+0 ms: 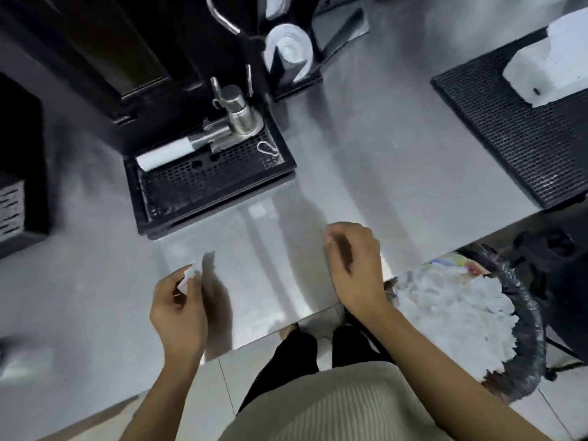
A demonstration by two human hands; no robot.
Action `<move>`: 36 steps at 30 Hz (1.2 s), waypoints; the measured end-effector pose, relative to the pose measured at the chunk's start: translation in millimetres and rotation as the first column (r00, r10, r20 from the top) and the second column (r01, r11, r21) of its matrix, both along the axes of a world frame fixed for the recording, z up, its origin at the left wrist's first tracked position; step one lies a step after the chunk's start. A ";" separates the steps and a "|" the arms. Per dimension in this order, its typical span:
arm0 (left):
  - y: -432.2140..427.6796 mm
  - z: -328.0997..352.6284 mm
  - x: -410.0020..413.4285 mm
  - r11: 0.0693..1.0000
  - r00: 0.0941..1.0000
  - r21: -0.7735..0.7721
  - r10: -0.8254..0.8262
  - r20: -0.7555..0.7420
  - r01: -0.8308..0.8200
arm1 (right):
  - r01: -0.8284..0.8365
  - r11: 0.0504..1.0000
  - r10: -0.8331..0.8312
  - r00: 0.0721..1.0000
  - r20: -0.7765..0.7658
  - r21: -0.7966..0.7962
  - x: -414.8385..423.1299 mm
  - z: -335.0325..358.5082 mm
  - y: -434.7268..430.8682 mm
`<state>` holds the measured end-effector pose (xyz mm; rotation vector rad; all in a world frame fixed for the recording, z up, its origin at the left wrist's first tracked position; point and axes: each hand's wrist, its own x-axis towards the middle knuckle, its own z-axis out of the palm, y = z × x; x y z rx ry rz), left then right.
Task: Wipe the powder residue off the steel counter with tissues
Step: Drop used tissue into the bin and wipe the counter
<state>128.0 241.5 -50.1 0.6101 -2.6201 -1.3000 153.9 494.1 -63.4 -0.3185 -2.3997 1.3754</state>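
Ribbed beige top (334,405) is filling the bottom of the view, closest to the lens. Ahead of both sets of fingers, the steel counter (366,160) is shining; blur is hiding any powder residue on it. Just right of the right fingers, below the counter's edge, a waste bin (536,313) is brimming with used tissues (451,310). A black drip tray (206,186) is sitting beyond the left fingers, well apart.

Such a small wad is probably risking a smear, or pushing powder over the front edge near the fingers. Anything dropped on that heaped bin is likely sliding off.

The left hand (178,310) is pinching a crumpled tissue (192,272) between thumb and fingertips, over the counter; contact is unclear. The right hand (354,265) is curling its fingers narrowly inward, and I cannot tell whether they are holding anything.
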 end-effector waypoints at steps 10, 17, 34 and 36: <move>-18.0 -12.6 -39.4 0.934 0.962 -0.268 -0.264 -0.066 0.238 | 0.043 0.953 -0.079 0.991 0.110 0.300 -10.7 -15.9 -44.9; 66.1 -11.8 -75.8 0.778 0.781 -0.142 -0.623 -0.048 0.612 | 0.085 0.918 -0.143 0.982 0.123 0.388 -10.9 -15.3 -51.5; 95.1 -15.8 -100.2 0.694 0.731 -0.313 -0.682 0.001 0.648 | 0.138 0.884 -0.210 0.971 0.115 0.446 -12.6 -18.3 -51.1; 118.4 -15.8 -107.2 0.637 0.665 -0.306 -0.746 -0.015 0.708 | 0.133 0.881 -0.204 0.973 0.111 0.455 -12.1 -19.3 -49.9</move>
